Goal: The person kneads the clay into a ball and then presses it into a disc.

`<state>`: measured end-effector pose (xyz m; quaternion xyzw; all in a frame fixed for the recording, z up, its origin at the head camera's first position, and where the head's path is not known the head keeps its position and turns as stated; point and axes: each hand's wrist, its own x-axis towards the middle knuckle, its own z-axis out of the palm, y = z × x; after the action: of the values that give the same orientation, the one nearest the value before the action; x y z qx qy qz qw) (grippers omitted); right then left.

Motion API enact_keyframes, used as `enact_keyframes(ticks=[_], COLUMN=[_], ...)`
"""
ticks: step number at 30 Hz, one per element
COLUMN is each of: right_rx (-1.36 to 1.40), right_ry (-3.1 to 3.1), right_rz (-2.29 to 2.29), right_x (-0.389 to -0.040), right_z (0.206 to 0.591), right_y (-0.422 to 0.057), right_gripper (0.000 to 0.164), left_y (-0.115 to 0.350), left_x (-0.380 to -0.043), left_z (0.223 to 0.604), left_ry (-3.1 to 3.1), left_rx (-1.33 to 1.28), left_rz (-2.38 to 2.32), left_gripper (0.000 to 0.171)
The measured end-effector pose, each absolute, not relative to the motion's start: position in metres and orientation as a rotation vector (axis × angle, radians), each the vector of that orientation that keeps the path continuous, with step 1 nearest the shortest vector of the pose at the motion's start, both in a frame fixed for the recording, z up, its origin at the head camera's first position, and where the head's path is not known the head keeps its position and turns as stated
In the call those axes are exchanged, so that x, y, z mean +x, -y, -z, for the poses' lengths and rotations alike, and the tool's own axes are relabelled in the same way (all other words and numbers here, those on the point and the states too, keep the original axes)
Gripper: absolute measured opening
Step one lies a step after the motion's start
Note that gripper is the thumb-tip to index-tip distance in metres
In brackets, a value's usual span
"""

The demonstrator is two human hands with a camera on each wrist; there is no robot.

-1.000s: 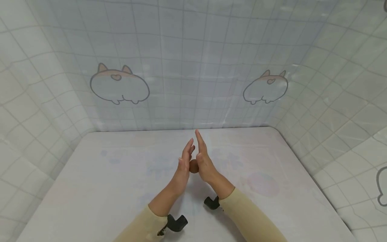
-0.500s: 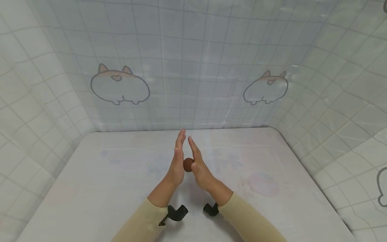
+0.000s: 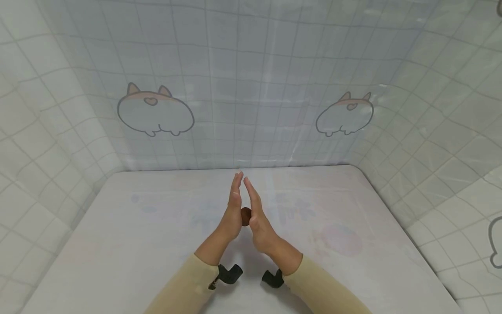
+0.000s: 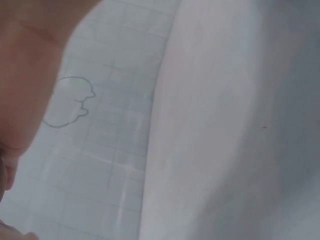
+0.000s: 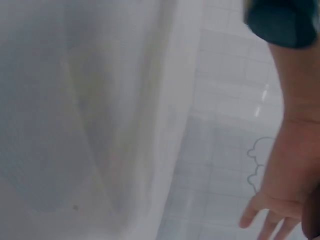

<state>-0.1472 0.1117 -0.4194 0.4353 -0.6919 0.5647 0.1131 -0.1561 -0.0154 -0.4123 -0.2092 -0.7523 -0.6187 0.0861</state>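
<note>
A small brown ball [image 3: 245, 216] is held between two flat palms, partly covered by both of them. My left hand [image 3: 231, 213] presses it from the left with straight fingers pointing away from me. From the other side my right hand [image 3: 260, 224] leans in, its fingers also straight and the fingertips of both hands close together. In the right wrist view, the ball [image 5: 313, 212] shows dark brown at the right edge, against the palm. Only part of the left hand [image 4: 22, 95] appears in the left wrist view.
Below the hands lies a pale table [image 3: 137, 244] with faint printed patches. Grid-patterned sheeting [image 3: 251, 87] with cartoon animal drawings rises behind it and at both sides. Each beige sleeve carries a black wrist mount, the left mount [image 3: 230, 274] and the right mount [image 3: 272, 279].
The palms have slid against each other with the ball between them. My left hand moved forward and my right back, then both drew closer together. The ball shifted slightly left.
</note>
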Motion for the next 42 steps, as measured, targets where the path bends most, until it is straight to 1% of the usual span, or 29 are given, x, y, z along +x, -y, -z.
enact_keyframes(ticks=[2,6,14,21,25,28,30,35,42], right_rx=[1.254,1.203,1.119,1.042,1.024,1.032,1.045,1.099,1.2], right_ry=[2.023,2.018,2.025,2.059,2.09,2.1,2.112,2.161,2.073], right_rz=[-1.665,-1.692,-1.694,-1.709,-1.724,-1.748,-1.764,-1.731,-1.719], right_x=[-0.146,-0.146,-0.156,-0.17,-0.173,-0.175,-0.175,-0.172,-0.165], right_z=[0.415,0.409,0.405,0.408,0.409,0.412,0.415,0.424,0.427], right_y=[-0.112,-0.114,-0.12,-0.125,-0.126,-0.127,-0.126,-0.122,-0.115], right_gripper=[0.092,0.093,0.092,0.09,0.091,0.092,0.091,0.09,0.093], left_y=[0.015,0.013,0.012,0.009,0.005,0.004,0.005,0.011,0.016], left_x=[-0.155,-0.152,-0.145,-0.134,-0.129,-0.126,-0.125,-0.127,-0.133], left_z=[0.415,0.419,0.42,0.42,0.416,0.41,0.406,0.398,0.391], left_ry=[2.289,2.355,2.431,2.406,2.298,2.19,2.133,2.015,1.964], left_rx=[-0.621,-0.602,-0.622,-0.727,-0.792,-0.86,-0.88,-0.898,-0.864], left_rz=[1.795,1.743,1.786,1.99,2.164,2.245,2.271,2.268,2.174], left_gripper=[0.086,0.084,0.09,0.073,0.078,0.083,0.083,0.079,0.079])
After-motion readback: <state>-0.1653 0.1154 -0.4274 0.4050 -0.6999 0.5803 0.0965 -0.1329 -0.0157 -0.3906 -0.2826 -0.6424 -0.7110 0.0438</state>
